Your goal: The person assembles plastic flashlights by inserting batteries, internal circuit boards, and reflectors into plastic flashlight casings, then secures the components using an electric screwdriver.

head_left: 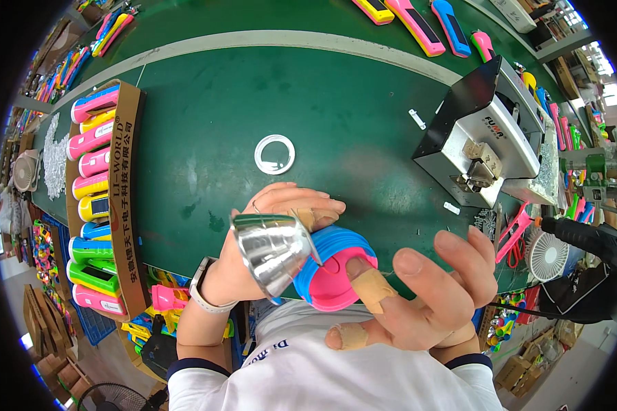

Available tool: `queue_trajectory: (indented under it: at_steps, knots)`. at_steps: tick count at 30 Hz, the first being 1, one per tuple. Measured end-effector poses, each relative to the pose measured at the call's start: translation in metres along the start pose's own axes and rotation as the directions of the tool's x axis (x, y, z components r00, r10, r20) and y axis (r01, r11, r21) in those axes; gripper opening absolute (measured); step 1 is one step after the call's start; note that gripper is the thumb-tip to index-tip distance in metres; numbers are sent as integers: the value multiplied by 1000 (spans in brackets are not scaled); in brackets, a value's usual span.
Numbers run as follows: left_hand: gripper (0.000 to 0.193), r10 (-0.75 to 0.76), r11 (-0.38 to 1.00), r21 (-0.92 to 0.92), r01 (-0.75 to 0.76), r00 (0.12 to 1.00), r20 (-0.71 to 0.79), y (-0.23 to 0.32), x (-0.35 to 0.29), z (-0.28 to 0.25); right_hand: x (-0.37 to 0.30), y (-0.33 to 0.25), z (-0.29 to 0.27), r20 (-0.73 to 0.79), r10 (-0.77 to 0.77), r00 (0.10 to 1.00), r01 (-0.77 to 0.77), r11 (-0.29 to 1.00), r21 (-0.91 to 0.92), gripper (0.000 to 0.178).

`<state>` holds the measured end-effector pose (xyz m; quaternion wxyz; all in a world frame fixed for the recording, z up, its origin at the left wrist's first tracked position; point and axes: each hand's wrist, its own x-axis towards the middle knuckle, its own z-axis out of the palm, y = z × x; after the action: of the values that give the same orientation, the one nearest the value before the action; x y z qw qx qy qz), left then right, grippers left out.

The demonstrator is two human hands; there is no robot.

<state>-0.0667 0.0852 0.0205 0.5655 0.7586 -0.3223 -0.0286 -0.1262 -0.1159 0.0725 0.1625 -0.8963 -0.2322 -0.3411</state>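
My left hand (288,200) is closed around a blue ribbed ring-shaped housing (339,240) with a pink inside, in front of my chest. Its open end is tilted toward me. A shiny silver cone-shaped reflector cup (271,250) sits against the same hand, its rim next to the blue housing; how it is held is hidden. My right hand (432,294) has its fingers spread, and the taped index fingertip reaches into the pink opening. Tape also wraps the right thumb and a left finger. Farther off on the green table lies a white ring (275,155).
To the left, a cardboard box (127,205) holds several colourful flashlights. A black and silver machine (487,144) stands at the right, with small white pieces (417,119) near it. A black-handled power tool (583,236) and a white fan (547,255) are farther right. More flashlights (418,27) lie across the back.
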Motion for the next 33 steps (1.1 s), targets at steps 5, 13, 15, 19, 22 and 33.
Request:
queue_trajectory:
  at_steps: [5, 13, 15, 19, 22, 33]
  knots:
    - [34, 39, 998, 54, -43, 997, 64, -2, 3, -1, 1, -3, 11, -122, -58, 991, 52, 997, -51, 30]
    - [38, 103, 990, 100, -104, 995, 12, 5, 5, 0, 3, -9, 11, -75, 24, 997, -32, 993, -112, 27]
    - [34, 117, 988, 98, -115, 993, -11, 6, 6, 3, 2, -8, 7, -34, 18, 999, -22, 993, -119, 29]
    - [28, 142, 977, 163, -135, 990, -27, 10, 7, 6, 1, -6, 7, 4, 4, 1000, -3, 997, -83, 33]
    - [30, 160, 966, 202, -162, 987, 27, 8, 9, 3, 0, -5, 5, 45, -10, 999, 14, 996, -91, 34]
    - [30, 229, 944, 241, -226, 973, 12, 5, 8, 3, 1, -3, 9, 48, -4, 999, 3, 1000, 22, 12]
